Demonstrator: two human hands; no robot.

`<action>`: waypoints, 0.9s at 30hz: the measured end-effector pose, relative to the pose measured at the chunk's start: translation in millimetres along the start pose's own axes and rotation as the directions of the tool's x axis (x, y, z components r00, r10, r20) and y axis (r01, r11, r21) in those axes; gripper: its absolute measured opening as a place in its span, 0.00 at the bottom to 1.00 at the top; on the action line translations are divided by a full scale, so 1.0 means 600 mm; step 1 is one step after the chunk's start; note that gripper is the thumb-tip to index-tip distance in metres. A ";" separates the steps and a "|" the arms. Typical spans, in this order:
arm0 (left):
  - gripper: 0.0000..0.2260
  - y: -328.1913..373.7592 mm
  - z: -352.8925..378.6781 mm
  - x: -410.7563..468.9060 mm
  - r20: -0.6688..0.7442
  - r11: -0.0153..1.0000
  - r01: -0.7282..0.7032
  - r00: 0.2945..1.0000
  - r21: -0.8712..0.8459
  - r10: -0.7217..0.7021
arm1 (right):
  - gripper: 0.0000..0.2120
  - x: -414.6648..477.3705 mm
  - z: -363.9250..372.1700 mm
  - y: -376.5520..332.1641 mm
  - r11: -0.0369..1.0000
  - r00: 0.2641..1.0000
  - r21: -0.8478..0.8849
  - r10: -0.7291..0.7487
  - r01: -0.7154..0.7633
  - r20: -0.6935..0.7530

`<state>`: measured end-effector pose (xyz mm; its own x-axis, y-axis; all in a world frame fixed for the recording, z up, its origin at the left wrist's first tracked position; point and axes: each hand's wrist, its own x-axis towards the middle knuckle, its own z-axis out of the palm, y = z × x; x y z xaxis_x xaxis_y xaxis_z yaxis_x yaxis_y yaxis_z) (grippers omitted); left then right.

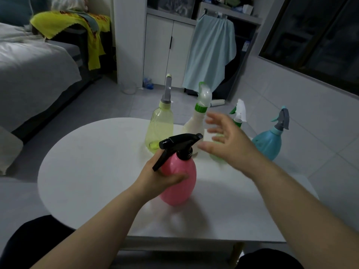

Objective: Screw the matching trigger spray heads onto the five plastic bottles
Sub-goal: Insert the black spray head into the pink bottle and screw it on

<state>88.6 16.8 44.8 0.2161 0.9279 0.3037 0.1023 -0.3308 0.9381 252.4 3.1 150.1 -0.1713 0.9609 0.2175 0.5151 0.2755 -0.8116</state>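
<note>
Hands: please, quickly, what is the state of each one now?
Left hand: closed around the pink bottle.
Right hand: open, fingers spread, holding nothing, just right of the black spray head.

A single head-worn wide-angle camera looked forward and down, close over the counter (81, 171). The left grip (155, 179) sat near frame centre; beyond it the view reached the floor (108, 100) and cabinet (165, 49).
</note>
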 end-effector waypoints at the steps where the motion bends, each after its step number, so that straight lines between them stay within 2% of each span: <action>1: 0.25 0.000 0.001 0.000 0.000 1.000 -0.001 1.000 0.003 0.001 | 0.25 0.007 -0.006 -0.013 0.997 0.997 -0.074 -0.033 0.038 0.069; 3: 0.24 0.002 0.003 -0.002 -0.002 1.000 0.001 1.000 0.008 -0.001 | 0.20 0.021 -0.004 -0.033 0.974 0.974 -0.210 -0.040 0.088 0.222; 5: 0.24 0.001 0.005 -0.002 -0.011 1.000 0.021 1.000 -0.003 -0.021 | 0.15 0.033 0.005 -0.043 0.944 0.954 -0.312 -0.008 0.106 0.300; 7: 0.25 -0.001 0.004 0.000 0.000 0.998 0.055 0.999 0.006 -0.055 | 0.10 0.037 0.013 -0.048 0.915 0.952 -0.387 0.011 0.114 0.307; 9: 0.23 0.000 0.003 0.002 0.024 0.997 0.049 0.998 0.051 -0.050 | 0.09 0.039 0.016 -0.046 0.903 0.962 -0.417 0.018 0.102 0.273; 14: 0.20 0.003 0.002 0.002 -0.014 0.997 0.050 0.999 0.054 -0.049 | 0.10 0.035 0.024 -0.039 0.936 0.968 -0.352 0.091 -0.004 0.232; 18: 0.21 0.003 0.005 -0.001 -0.011 0.998 0.043 0.999 0.050 -0.043 | 0.16 0.037 0.031 -0.038 0.820 0.962 -0.564 0.066 0.100 0.266; 22: 0.20 0.003 0.006 -0.002 -0.008 0.997 0.046 0.999 0.054 -0.045 | 0.10 0.039 0.040 -0.041 0.834 0.944 -0.542 0.088 0.106 0.320; 27: 0.21 -0.001 0.001 0.000 0.008 0.997 -0.004 1.000 0.079 0.004 | 0.11 0.053 0.010 -0.052 0.926 0.950 -0.376 0.113 0.006 0.292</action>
<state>89.0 16.8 44.2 0.2244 0.9252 0.3059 0.1773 -0.3475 0.9208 226.0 25.0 179.4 -0.3500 0.9357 -0.0434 0.7924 0.2710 -0.5465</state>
